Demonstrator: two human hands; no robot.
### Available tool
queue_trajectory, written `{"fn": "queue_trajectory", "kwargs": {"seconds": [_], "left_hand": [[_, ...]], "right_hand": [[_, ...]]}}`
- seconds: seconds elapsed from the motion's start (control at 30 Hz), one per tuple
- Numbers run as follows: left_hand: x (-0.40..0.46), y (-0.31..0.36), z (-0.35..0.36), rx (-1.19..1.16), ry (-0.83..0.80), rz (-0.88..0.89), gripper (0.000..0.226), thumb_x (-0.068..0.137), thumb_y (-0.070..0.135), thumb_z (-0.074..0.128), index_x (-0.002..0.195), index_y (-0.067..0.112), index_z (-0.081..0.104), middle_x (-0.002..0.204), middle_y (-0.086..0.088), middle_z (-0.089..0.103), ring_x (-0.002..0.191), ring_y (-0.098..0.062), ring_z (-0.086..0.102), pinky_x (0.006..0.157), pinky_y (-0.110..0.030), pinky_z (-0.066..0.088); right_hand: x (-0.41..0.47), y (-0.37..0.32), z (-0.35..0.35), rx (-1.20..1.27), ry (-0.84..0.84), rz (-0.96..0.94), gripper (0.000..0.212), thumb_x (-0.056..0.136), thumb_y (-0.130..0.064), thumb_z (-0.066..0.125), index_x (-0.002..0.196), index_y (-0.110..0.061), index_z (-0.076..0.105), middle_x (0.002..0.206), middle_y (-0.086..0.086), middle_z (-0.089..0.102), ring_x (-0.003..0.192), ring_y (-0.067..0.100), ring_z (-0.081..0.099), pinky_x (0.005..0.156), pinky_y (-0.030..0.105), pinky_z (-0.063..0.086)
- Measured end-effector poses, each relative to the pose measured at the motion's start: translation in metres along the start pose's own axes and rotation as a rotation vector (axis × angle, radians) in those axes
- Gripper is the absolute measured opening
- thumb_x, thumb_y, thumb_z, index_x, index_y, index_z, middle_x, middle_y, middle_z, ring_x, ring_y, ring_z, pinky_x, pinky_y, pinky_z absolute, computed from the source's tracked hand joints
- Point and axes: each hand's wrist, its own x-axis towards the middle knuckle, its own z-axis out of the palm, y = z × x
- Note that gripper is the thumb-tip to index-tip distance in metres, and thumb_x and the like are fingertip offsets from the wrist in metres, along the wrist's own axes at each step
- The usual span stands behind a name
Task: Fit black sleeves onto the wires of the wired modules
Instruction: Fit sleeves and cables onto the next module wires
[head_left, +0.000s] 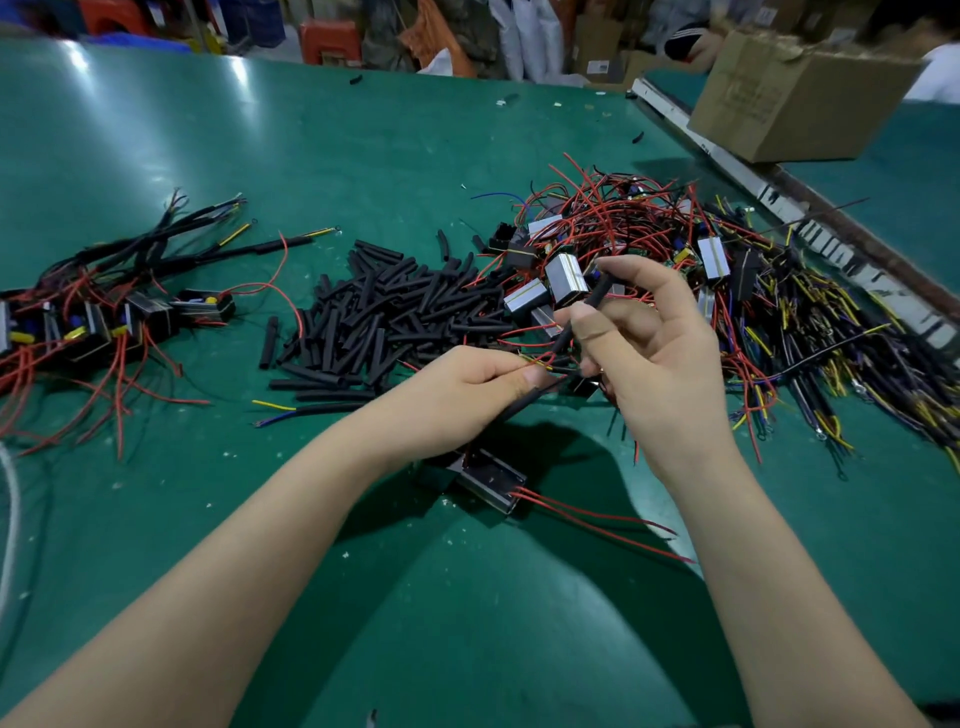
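My right hand (654, 343) pinches a black sleeve (584, 312) between thumb and forefinger, tilted up to the right. My left hand (467, 389) pinches a bundle of thin red and yellow wires (540, 361) at the sleeve's lower end, with a second black sleeve (524, 402) sticking out under its thumb. Below the hands a black wired module (491, 480) lies on the green table (208, 156), two red wires (597, 525) trailing to its right. A heap of loose black sleeves (395, 317) lies just beyond my left hand.
A tangled pile of modules with red, yellow and black wires (701, 270) fills the right side. Modules with sleeved wires (104, 312) lie at the left. A cardboard box (795, 98) stands at the back right beside a metal rail (779, 202).
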Motion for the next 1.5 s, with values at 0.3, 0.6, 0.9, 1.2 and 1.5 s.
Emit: {"fn": "queue_trajectory", "kwargs": {"seconds": [0.3,0.6,0.9,1.2,1.5], "left_hand": [[-0.003,-0.003,-0.022,-0.312,0.02,-0.064,0.014,0.088,0.007,0.061,0.091,0.015,0.072,0.073,0.003,0.072,0.063,-0.004,0.063,0.062,-0.014,0.049],[-0.002,0.002,-0.006,-0.466,0.098,-0.077,0.011,0.079,0.003,0.068,0.089,0.007,0.064,0.069,-0.005,0.072,0.059,-0.01,0.068,0.053,-0.015,0.05],[-0.003,0.005,0.012,-0.47,0.197,-0.075,0.01,0.076,0.014,0.073,0.079,0.01,0.065,0.074,-0.011,0.073,0.061,-0.014,0.067,0.056,-0.021,0.054],[-0.005,0.014,0.02,-0.52,0.299,-0.132,0.009,0.081,0.006,0.07,0.083,0.002,0.063,0.087,-0.03,0.068,0.054,-0.013,0.065,0.053,-0.021,0.052],[-0.005,0.014,0.022,-0.526,0.258,-0.099,0.005,0.081,0.007,0.07,0.081,0.007,0.064,0.073,-0.012,0.072,0.057,-0.012,0.066,0.055,-0.019,0.053]], "right_hand": [[0.0,0.002,0.001,-0.007,0.025,0.026,0.028,0.089,-0.01,0.064,0.109,-0.023,0.049,0.088,0.006,0.073,0.054,0.009,0.055,0.058,0.018,0.047],[-0.001,0.005,0.003,0.028,0.126,0.054,0.028,0.09,-0.013,0.065,0.104,-0.028,0.047,0.086,0.005,0.072,0.052,0.004,0.05,0.051,0.016,0.042],[0.002,0.005,0.0,0.073,0.139,0.163,0.026,0.09,-0.011,0.064,0.103,-0.027,0.048,0.074,-0.006,0.072,0.043,0.005,0.042,0.046,0.017,0.037],[0.003,0.004,-0.002,0.103,0.076,0.123,0.026,0.093,-0.012,0.06,0.11,-0.03,0.051,0.078,-0.004,0.073,0.046,0.005,0.038,0.044,0.016,0.034],[-0.001,0.012,0.002,-0.1,0.085,0.017,0.035,0.094,-0.017,0.059,0.119,-0.035,0.043,0.086,-0.003,0.073,0.058,0.0,0.052,0.065,0.029,0.041]]}}
